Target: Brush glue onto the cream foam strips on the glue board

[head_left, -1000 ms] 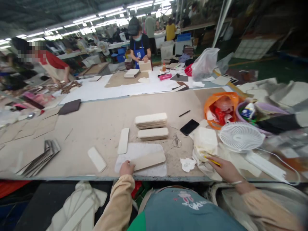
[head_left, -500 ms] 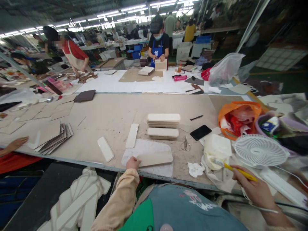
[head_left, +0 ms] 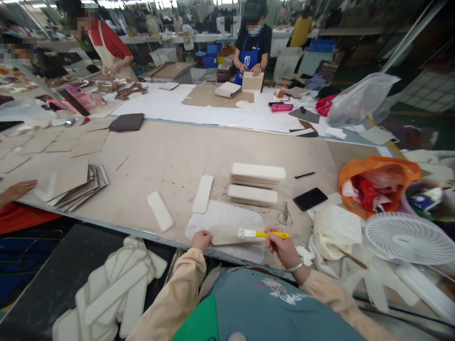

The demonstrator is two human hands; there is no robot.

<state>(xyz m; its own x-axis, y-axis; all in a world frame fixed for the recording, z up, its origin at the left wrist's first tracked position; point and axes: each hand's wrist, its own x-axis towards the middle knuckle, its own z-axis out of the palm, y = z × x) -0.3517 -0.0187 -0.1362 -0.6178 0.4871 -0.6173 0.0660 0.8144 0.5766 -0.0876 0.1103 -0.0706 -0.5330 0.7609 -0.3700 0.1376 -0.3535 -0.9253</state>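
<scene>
My left hand [head_left: 202,240] pinches the left end of a long beige panel [head_left: 227,235], which lies on a white sheet [head_left: 241,215] at the table's near edge. In my right hand [head_left: 284,248] is a yellow-handled brush [head_left: 272,234], its pale bristles pointing left over the panel. Whether the bristles touch it I cannot tell. Beyond the sheet stand two stacks of pale rounded strips, a rear stack [head_left: 258,174] and a front stack [head_left: 252,194]. Single strips lie to their left, one upright in view [head_left: 202,194] and one slanted [head_left: 160,211].
Scissors [head_left: 285,215], a black phone [head_left: 310,199], a glue-smeared white container [head_left: 337,229], an orange bag [head_left: 377,182] and a white fan [head_left: 410,237] are at the right. Loose strips [head_left: 117,284] pile up at the lower left. Another person's hand [head_left: 19,189] rests near grey panels [head_left: 71,182].
My right hand has brought the brush from the white container leftwards over the beige panel. My left hand still holds the panel's left end. The camera view has tilted down and shifted left.
</scene>
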